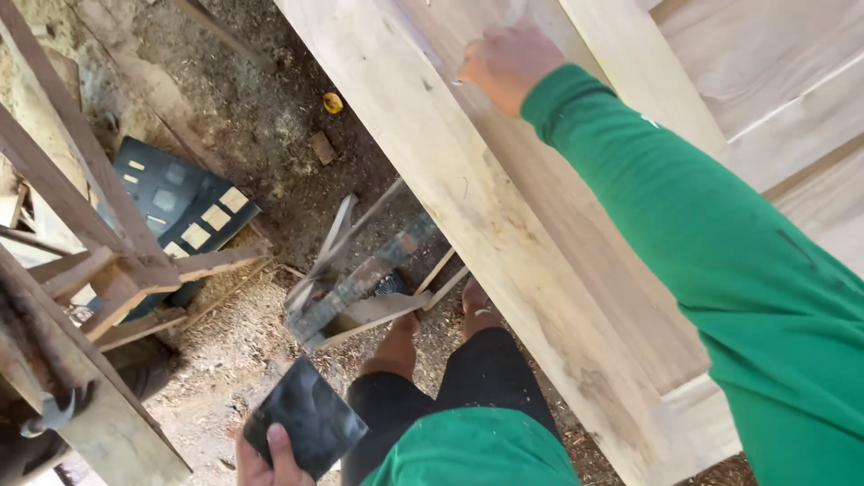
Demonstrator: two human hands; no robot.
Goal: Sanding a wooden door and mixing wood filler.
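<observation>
The right hand (507, 61) is stretched forward, in a green sleeve (720, 261), and it rests on a long pale wooden plank (468, 207) that runs from the upper middle of the view down to the lower right. The fingers are curled in, like a loose fist, pressed against the upper part of the plank's face. I cannot tell if something small is held inside them.

The left hand (265, 459) is low at the bottom edge of the view. It grasps a dark, square sheet (306, 418), probably sandpaper, with the thumb lying on its lower corner. The sheet is held flat and is well apart from the plank.

More pale boards (783, 81) stand beside the plank at the upper right. Below, the ground (225, 351) is covered with sawdust and wood chips. The person's bare feet (396, 337) stand there, close to some scrap pieces of wood (360, 279). A dark panel with light squares (184, 211) lies on the ground at the left, behind a rough wooden frame (81, 270). A small yellow object (333, 103) lies on the ground further away.
</observation>
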